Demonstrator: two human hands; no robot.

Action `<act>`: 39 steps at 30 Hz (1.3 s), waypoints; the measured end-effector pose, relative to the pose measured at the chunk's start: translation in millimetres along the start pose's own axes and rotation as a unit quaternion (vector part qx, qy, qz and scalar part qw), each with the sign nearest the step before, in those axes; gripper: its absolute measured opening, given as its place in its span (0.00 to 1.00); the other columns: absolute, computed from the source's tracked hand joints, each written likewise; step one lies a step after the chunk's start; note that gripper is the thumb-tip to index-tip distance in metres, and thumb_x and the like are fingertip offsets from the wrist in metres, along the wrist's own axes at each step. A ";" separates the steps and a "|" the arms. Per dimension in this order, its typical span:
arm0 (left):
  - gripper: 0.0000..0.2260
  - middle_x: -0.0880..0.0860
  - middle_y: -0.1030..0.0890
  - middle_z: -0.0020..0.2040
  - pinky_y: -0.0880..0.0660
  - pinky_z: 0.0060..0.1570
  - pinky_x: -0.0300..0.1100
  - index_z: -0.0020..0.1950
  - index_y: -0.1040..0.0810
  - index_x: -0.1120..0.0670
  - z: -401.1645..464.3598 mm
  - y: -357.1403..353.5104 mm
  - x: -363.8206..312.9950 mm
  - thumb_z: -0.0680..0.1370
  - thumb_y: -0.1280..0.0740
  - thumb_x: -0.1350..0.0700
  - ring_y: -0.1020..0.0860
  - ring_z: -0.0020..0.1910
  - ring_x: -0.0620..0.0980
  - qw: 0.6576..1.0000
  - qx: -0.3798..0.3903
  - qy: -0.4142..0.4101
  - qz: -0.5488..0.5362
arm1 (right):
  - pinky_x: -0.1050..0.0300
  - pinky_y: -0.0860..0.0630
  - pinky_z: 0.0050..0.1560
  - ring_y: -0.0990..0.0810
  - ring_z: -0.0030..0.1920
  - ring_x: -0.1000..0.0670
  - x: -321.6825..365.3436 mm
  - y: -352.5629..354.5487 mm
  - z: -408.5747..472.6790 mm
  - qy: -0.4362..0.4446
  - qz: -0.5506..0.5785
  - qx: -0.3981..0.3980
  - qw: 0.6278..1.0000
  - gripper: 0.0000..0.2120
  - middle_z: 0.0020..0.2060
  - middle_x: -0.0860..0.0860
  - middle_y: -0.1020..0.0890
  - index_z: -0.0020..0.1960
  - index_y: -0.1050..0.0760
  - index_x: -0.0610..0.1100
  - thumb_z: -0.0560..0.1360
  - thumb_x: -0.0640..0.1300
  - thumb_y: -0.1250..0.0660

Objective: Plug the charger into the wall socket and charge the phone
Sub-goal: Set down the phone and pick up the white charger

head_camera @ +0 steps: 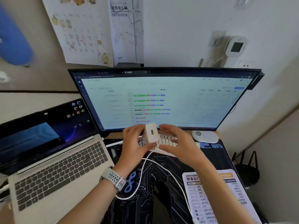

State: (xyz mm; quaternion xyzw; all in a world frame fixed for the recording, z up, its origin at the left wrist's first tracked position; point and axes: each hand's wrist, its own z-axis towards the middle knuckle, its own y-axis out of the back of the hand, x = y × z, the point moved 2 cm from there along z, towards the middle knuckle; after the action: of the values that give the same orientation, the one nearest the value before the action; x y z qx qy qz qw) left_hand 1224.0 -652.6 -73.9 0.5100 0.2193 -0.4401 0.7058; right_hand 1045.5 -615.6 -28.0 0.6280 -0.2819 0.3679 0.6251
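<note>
My left hand (pixel 135 143) holds a white charger block (pixel 151 133) upright above the keyboard, its USB port facing me. A white cable (pixel 146 165) loops from under my hands down over the dark desk mat toward the lower right. My right hand (pixel 175 143) hovers just right of the charger with fingers spread, holding nothing I can make out. A white wall socket (pixel 245 64) sits on the wall at the upper right, behind the monitor's corner. No phone is visible.
A wide monitor (pixel 165 99) stands behind my hands, an open laptop (pixel 53 159) to the left, a white keyboard (pixel 166 142) under my hands. A white mouse (pixel 205 136) lies right, a printed sheet (pixel 215 196) lower right. A wall device (pixel 236 46) hangs above the socket.
</note>
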 end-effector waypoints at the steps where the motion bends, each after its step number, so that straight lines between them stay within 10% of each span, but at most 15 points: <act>1: 0.28 0.38 0.27 0.56 0.39 0.55 0.31 0.64 0.26 0.47 6.3 6.6 -13.1 0.66 0.22 0.50 0.37 0.58 0.42 1.000 0.002 -0.018 -0.020 | 0.67 0.29 0.57 0.27 0.59 0.66 9.5 5.8 -0.2 0.026 0.008 -0.007 1.000 0.30 0.59 0.62 0.23 0.67 0.29 0.56 0.68 0.45 0.23; 8: 0.28 0.33 0.28 0.57 0.29 0.51 0.24 0.62 0.27 0.43 39.5 46.3 -86.5 0.64 0.24 0.48 0.37 0.62 0.32 0.986 0.019 -0.133 -0.101 | 0.68 0.27 0.59 0.29 0.66 0.58 67.6 53.8 -9.8 0.154 0.048 -0.062 0.985 0.30 0.62 0.62 0.23 0.65 0.29 0.57 0.68 0.44 0.22; 22: 0.27 0.43 0.26 0.58 0.29 0.52 0.31 0.63 0.26 0.49 61.4 46.9 -138.7 0.66 0.25 0.46 0.34 0.59 0.50 0.971 0.023 -0.238 -0.019 | 0.60 0.23 0.56 0.26 0.64 0.52 76.1 95.6 -14.8 0.190 0.070 -0.101 0.974 0.26 0.58 0.64 0.22 0.61 0.28 0.58 0.66 0.46 0.25; 29: 0.29 0.41 0.25 0.58 0.24 0.50 0.43 0.66 0.24 0.53 83.8 75.2 -182.2 0.67 0.23 0.49 0.34 0.58 0.48 0.944 0.139 -0.297 0.037 | 0.63 0.23 0.51 0.23 0.57 0.53 89.6 104.8 -22.8 0.252 0.082 -0.198 0.944 0.26 0.53 0.64 0.22 0.57 0.28 0.54 0.62 0.52 0.24; 39: 0.30 0.22 0.29 0.58 0.27 0.54 0.32 0.71 0.38 0.34 96.5 90.5 -219.2 0.73 0.30 0.47 0.38 0.63 0.37 0.906 0.297 -0.292 0.082 | 0.76 0.30 0.51 0.28 0.53 0.67 102.3 103.5 -35.9 0.313 0.030 -0.333 0.889 0.27 0.51 0.71 0.29 0.55 0.33 0.53 0.62 0.55 0.25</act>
State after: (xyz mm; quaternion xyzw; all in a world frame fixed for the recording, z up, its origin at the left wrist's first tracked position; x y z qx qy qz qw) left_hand 1173.7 -645.2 177.0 0.5608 -0.1794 -0.5546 0.5879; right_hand 1015.7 -575.4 113.3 0.2264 -0.1964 0.4482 0.8422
